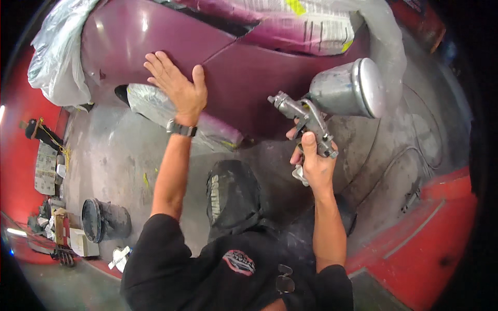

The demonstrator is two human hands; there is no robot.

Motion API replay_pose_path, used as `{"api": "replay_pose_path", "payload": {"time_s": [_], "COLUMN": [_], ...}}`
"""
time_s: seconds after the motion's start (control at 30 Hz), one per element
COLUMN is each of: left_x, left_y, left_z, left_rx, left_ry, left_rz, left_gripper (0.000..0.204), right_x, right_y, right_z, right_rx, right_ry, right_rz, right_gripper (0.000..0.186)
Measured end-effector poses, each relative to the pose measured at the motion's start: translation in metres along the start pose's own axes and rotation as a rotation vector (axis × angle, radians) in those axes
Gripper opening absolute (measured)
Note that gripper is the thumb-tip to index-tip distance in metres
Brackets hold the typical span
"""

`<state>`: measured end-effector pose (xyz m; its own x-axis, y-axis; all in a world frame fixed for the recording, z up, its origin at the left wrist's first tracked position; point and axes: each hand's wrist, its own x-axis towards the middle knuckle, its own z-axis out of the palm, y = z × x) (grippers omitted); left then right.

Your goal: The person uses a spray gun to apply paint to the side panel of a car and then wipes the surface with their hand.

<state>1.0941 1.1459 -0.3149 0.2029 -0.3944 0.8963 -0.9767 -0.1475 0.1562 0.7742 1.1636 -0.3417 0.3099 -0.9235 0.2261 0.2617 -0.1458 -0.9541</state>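
Note:
A glossy purple car body panel (233, 85) curves across the upper middle. My left hand (179, 85), with a dark watch at the wrist, is open over the panel's lower edge, fingers stretched toward the upper left. Whether its palm touches the paint I cannot tell. In my right hand (317, 168) is a metal spray gun (306, 116), held by its handle with the thumb at its back. A silver paint cup (345, 88) sits on the gun, tilted to the right. The nozzle points up and left toward the panel. White material (299, 175) shows below my fingers.
Clear plastic sheeting (57, 57) hangs at the panel's left, and printed paper masking (316, 26) covers its top. A wrapped wheel (150, 101) sits below the panel. A black bucket (106, 220) and boxes (83, 242) stand at left. A hose (397, 166) trails across the floor at right.

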Motion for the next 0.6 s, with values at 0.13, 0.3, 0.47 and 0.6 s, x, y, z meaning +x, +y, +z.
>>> {"api": "replay_pose_path", "payload": {"time_s": [0.13,0.3,0.47,0.6], "left_x": [-0.046,-0.123,-0.179,-0.219], "left_y": [0.044,0.1,0.148,0.189], "left_z": [0.029,0.061,0.076,0.082], "left_rx": [-0.054,-0.154,-0.258,-0.375], "left_ry": [0.125,0.107,-0.115,-0.204], "left_rz": [-0.201,-0.456,-0.628,-0.779], "left_gripper": [0.092,0.099,0.105,0.103], "right_x": [-0.009,-0.025,-0.036,-0.054], "right_y": [0.005,0.019,0.024,0.04], "right_z": [-0.003,-0.009,-0.015,-0.027], "right_rx": [-0.034,-0.112,-0.198,-0.199], "right_ry": [-0.004,-0.055,0.035,0.119], "right_rz": [0.055,0.093,0.16,0.178], "right_gripper": [0.045,0.045,0.043,0.043]}}
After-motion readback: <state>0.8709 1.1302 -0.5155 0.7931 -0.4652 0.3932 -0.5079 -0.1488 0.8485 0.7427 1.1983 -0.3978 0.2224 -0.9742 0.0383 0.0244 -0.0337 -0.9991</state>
